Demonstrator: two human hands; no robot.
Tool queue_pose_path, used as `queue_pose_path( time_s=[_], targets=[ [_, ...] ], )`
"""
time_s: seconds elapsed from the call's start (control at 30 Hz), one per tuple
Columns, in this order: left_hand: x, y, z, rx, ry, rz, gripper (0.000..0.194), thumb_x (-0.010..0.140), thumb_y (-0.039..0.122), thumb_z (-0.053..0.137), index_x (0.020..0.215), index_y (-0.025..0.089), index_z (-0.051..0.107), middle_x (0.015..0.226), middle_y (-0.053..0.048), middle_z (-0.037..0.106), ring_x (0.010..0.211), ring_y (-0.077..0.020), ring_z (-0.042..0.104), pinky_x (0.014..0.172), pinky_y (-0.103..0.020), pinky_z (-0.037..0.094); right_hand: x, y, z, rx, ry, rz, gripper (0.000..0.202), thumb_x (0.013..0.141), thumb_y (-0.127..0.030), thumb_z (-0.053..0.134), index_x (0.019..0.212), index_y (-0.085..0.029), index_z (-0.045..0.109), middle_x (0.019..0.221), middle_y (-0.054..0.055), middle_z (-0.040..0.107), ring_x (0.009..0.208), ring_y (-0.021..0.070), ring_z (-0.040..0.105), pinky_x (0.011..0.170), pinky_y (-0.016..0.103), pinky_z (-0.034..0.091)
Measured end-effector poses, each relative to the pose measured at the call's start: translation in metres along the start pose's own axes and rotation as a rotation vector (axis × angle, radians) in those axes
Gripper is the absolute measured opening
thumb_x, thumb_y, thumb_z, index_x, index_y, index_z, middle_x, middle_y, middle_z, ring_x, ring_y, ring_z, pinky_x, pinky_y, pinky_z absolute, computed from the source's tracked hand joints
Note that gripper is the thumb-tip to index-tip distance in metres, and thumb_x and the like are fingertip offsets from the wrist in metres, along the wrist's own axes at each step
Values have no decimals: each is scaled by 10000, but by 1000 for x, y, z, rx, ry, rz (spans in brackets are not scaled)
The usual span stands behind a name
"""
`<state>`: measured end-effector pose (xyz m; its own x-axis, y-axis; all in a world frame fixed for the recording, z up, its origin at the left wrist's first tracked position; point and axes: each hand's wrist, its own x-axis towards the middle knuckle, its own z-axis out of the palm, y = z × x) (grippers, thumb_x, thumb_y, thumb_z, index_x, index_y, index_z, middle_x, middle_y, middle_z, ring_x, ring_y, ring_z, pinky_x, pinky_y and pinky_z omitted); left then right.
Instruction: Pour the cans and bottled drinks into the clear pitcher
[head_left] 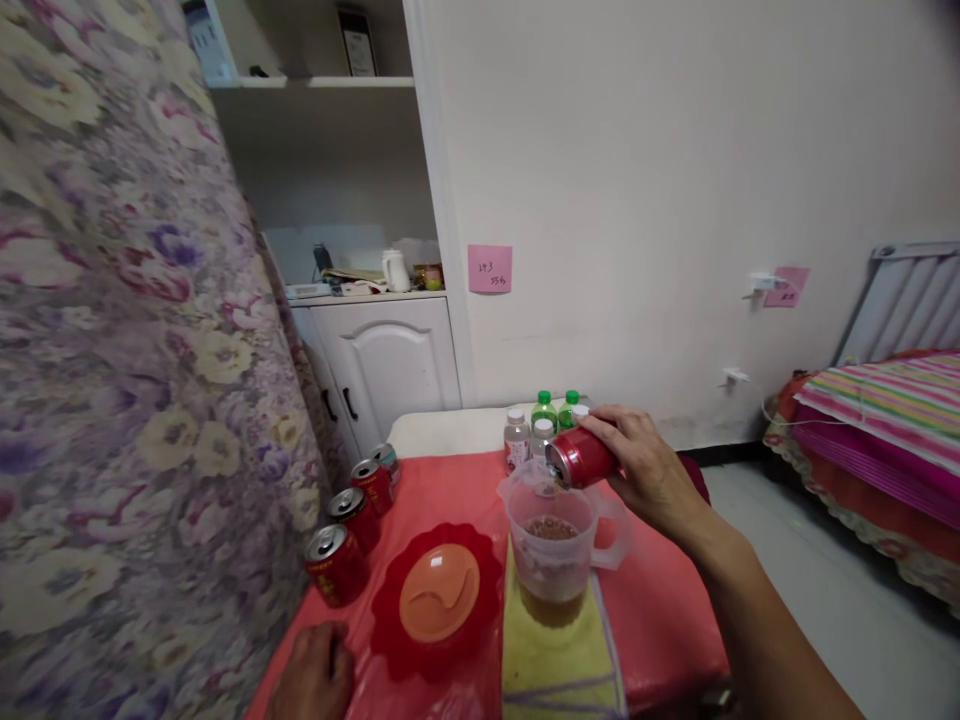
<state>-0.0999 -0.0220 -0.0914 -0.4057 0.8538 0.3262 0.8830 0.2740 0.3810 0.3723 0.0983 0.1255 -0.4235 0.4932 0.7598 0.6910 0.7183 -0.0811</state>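
My right hand (634,455) grips a red can (581,458), tipped to the left over a clear plastic pitcher (553,565). Brownish liquid runs from the can's mouth, and some liquid with bubbles stands in the pitcher. The pitcher rests on a yellow cloth (559,670), its handle to the right. My left hand (311,675) rests at the table's lower left edge with its fingers curled in; whether it holds anything is hidden. A red scalloped dish (394,620) with an orange centre lies between my left hand and the pitcher.
Several cans (337,565) stand in a row along the table's left edge, beside a floral curtain (150,400). Behind the pitcher stand several bottles (516,440), some green-capped, some white-capped. A bed (892,430) is at the right, a white cabinet (394,355) at the back left.
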Motion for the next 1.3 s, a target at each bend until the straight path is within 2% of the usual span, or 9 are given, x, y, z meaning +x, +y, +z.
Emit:
queue_pose_path(
  time_s=[0.4, 0.73, 1.07, 1.3],
  targets=[
    [1, 2, -1, 5, -31, -2, 298, 928, 336, 311, 971, 212, 579, 1045, -119, 645, 949, -264, 670, 884, -406, 492, 1, -4, 0, -18, -5, -1, 639, 842, 18, 537, 1422, -244, 483, 1336, 137, 544, 1260, 306, 474, 1073, 528, 483],
    [0, 3, -2, 2, -43, -20, 310, 927, 345, 309, 987, 210, 581, 1084, -122, 646, 962, -262, 681, 891, -405, 491, 2, -3, -1, -15, -4, -3, 682, 841, 13, 523, 1443, -298, 450, 1345, 118, 534, 1276, 309, 473, 1067, 550, 490],
    [-1, 2, -1, -24, -47, -14, 296, 933, 332, 307, 968, 209, 574, 1064, -122, 639, 975, -271, 678, 899, -416, 484, 1, 4, -6, -81, -15, -26, 544, 914, -45, 505, 1421, -242, 479, 1347, 139, 546, 1276, 312, 470, 1060, 532, 494],
    [-3, 4, -3, 12, -63, -12, 313, 954, 313, 268, 990, 214, 563, 1060, -113, 622, 945, -260, 665, 877, -401, 474, -3, 12, -12, -163, -43, -7, 613, 859, -6, 534, 1423, -237, 470, 1331, 131, 562, 1215, 312, 498, 1035, 537, 511]
  ],
)
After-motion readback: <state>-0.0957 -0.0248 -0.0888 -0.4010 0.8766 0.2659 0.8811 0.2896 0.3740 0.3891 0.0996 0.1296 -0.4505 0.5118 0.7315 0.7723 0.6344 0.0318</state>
